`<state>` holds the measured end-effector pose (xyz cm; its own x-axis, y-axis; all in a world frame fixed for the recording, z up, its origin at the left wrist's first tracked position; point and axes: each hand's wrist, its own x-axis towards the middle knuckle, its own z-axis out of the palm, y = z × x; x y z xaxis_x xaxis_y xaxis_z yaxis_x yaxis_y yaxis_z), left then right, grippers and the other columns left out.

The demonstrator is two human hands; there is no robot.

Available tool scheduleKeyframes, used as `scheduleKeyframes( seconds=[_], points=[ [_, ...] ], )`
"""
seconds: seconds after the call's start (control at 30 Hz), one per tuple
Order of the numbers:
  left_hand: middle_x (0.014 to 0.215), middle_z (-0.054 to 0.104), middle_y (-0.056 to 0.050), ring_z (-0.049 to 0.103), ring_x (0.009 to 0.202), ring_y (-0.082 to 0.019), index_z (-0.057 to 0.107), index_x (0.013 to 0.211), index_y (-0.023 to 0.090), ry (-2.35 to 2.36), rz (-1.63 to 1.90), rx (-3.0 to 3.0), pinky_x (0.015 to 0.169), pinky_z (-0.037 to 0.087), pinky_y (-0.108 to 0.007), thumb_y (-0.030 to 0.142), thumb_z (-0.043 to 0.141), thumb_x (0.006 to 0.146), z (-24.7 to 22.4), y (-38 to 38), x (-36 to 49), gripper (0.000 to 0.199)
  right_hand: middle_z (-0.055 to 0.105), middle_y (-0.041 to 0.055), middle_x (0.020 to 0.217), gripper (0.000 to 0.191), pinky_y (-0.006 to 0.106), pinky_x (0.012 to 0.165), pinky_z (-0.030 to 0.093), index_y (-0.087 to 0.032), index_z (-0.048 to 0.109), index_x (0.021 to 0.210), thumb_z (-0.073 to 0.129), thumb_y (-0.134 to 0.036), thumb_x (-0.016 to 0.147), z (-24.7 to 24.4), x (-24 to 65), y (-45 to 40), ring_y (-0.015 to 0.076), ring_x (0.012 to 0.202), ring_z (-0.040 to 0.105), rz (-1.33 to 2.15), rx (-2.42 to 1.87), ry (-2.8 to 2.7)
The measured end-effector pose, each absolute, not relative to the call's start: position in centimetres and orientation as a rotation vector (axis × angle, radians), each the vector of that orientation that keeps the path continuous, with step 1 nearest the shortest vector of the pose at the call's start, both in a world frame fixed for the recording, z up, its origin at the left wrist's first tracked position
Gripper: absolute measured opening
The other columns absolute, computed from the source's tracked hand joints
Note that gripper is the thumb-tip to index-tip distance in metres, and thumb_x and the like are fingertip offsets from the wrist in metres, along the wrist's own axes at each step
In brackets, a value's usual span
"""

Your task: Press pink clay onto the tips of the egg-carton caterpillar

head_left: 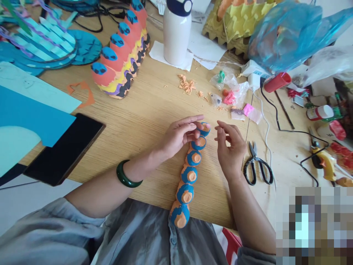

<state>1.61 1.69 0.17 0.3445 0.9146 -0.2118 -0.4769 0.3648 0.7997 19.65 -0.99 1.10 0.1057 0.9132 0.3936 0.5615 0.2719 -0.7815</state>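
Observation:
A strip of egg-carton cups, painted orange and blue with round orange dabs on top, runs from the table edge toward the middle. My left hand is over its far end, fingers apart and stretched, near the last two cups. Whether those fingertips touch the cups I cannot tell. To the right of the strip, my right hand hovers with fingers loosely bent and nothing visible between them. Black-handled scissors lie beside my right wrist.
A painted red, yellow and black egg-carton piece stands back left, near a white bottle. Orange crumbs and small bags of coloured clay lie ahead. A phone is at left; cables cross the right.

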Motion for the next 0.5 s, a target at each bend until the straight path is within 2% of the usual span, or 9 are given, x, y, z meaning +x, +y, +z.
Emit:
scheduleKeyframes(
  seconds=[0.03,0.1,0.17,0.27,0.37,0.5],
  points=[
    [0.110,0.080,-0.009,0.076,0.090,-0.017,0.069,0.136,0.015,0.673,1.015,0.665,0.083,0.063,-0.034,0.024,0.065,0.089,0.4,1.6,1.7,0.048,0.074,0.0046,0.099,0.023,0.035,0.072,0.063,-0.030,0.078,0.118,0.060,-0.035,0.105,1.4,19.5,-1.4,0.0192,0.087,0.069,0.449,-1.392,-1.550],
    [0.134,0.076,-0.011,0.076,0.117,-0.023,0.065,0.140,0.018,0.584,1.019,0.644,0.103,0.060,-0.041,0.025,0.066,0.089,0.7,1.3,1.8,0.052,0.074,0.0040,0.098,0.021,0.036,0.071,0.062,-0.031,0.079,0.117,0.063,-0.029,0.103,1.9,19.1,-2.3,0.0191,0.085,0.068,0.373,-1.347,-1.565],
    [0.145,0.071,-0.010,0.070,0.132,-0.025,0.059,0.149,0.024,0.544,0.996,0.667,0.111,0.056,-0.045,0.029,0.067,0.091,0.9,1.0,1.9,0.059,0.075,0.0050,0.101,0.024,0.037,0.070,0.062,-0.032,0.078,0.120,0.068,-0.025,0.100,2.2,18.6,-3.0,0.0194,0.084,0.068,0.289,-1.301,-1.644],
    [0.149,0.069,-0.008,0.063,0.142,-0.026,0.048,0.159,0.030,0.531,0.937,0.737,0.113,0.056,-0.044,0.035,0.069,0.092,0.9,0.5,2.1,0.070,0.075,0.0068,0.109,0.034,0.038,0.065,0.061,-0.033,0.075,0.128,0.074,-0.025,0.096,2.3,18.0,-3.7,0.0200,0.082,0.068,0.315,-1.261,-1.741],
    [0.149,0.069,-0.010,0.062,0.144,-0.027,0.042,0.164,0.031,0.505,0.874,0.815,0.110,0.058,-0.041,0.042,0.071,0.094,0.8,0.2,2.1,0.077,0.075,0.0044,0.104,0.035,0.036,0.064,0.061,-0.034,0.074,0.127,0.075,-0.022,0.095,2.0,17.6,-3.9,0.0180,0.079,0.068,0.413,-1.205,-1.729],
    [0.157,0.062,-0.012,0.063,0.143,-0.029,0.056,0.157,0.029,0.532,0.882,0.920,0.109,0.058,-0.037,0.052,0.070,0.096,0.9,0.1,1.9,0.067,0.074,0.0014,0.092,0.022,0.035,0.064,0.062,-0.033,0.077,0.116,0.076,-0.024,0.095,1.1,17.7,-4.3,0.0156,0.071,0.065,0.550,-1.211,-1.556]
  ],
)
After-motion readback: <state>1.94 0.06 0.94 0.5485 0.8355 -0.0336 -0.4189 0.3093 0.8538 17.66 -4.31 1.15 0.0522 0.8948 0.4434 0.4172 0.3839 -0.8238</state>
